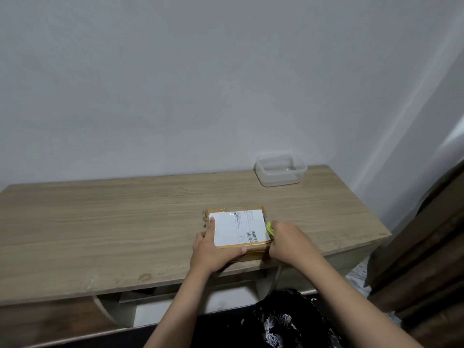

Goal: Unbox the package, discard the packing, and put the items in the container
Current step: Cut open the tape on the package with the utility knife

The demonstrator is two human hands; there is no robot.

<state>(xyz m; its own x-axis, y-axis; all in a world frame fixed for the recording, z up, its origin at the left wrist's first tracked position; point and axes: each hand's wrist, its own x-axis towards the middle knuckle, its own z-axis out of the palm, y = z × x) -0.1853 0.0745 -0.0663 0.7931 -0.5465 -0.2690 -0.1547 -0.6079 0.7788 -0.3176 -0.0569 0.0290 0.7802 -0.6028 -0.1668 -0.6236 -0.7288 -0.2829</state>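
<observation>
The package [238, 227] lies on the surface [100, 222] near its front edge, with the left hand [213, 247] pressing flat on top. The right hand [288, 243] grips a green tool [269, 228] at the package's right edge. The container [280, 169] stands well behind, to the right.

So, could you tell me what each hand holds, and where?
The right hand grips a green tool by its handle, at the package's right edge; left hand presses its near-left corner.
</observation>
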